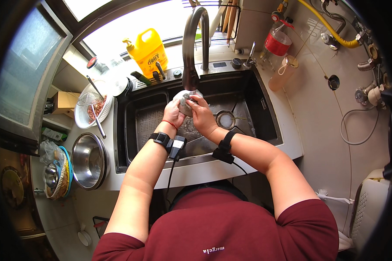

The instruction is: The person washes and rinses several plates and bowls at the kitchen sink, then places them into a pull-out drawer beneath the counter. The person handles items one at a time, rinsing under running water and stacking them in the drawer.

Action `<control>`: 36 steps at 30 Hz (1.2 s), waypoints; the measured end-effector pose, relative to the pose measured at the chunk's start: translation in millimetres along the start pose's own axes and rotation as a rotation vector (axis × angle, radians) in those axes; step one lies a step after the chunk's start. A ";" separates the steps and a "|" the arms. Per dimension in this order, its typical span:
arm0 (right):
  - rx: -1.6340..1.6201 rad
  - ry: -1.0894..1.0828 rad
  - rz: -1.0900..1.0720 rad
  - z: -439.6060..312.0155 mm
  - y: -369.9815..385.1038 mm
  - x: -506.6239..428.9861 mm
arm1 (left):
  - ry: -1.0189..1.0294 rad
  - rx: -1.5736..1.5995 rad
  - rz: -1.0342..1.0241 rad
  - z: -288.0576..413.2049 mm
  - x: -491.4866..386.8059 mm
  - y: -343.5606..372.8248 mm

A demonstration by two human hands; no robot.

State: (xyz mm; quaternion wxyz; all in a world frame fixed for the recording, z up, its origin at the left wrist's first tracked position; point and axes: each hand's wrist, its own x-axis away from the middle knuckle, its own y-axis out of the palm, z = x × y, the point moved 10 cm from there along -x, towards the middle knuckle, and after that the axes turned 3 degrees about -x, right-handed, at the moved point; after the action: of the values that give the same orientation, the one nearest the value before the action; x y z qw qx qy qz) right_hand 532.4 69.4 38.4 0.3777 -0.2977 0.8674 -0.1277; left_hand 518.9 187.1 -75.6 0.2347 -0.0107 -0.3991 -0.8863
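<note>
Under the black faucet [190,76], both hands are at a pale rounded dish [185,109], apparently a bowl. My left hand [173,114] grips its left side, fingers curled around the lower edge. My right hand [202,114] has its thumb and fingers pressed on the upper right part. A mottled grey patch shows between the hands; whether it is a scourer or part of the dish I cannot tell. Below lies the dark sink [264,119], with a drain strainer [225,119] to the right and a perforated tray [150,122] at left.
Left of the sink stand a white basket [80,112] of reddish nuts or beans with a wire skimmer [90,98], and stacked steel bowls [88,161]. A yellow pump jug [148,53] stands behind. A pink tumbler [282,73] is at right. An open window sash [29,75] juts in from the left.
</note>
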 end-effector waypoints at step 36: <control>-0.734 1.142 -0.348 127.2 12.1 28.6 | 0.367 -1.737 -0.307 17.9 46.8 86.4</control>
State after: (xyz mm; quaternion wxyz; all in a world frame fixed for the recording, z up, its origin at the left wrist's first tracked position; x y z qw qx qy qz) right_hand 605.0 61.9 -70.3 -0.2878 -0.4268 0.8571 -0.0214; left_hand 510.9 131.4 7.0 0.0828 0.0108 0.4579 -0.8851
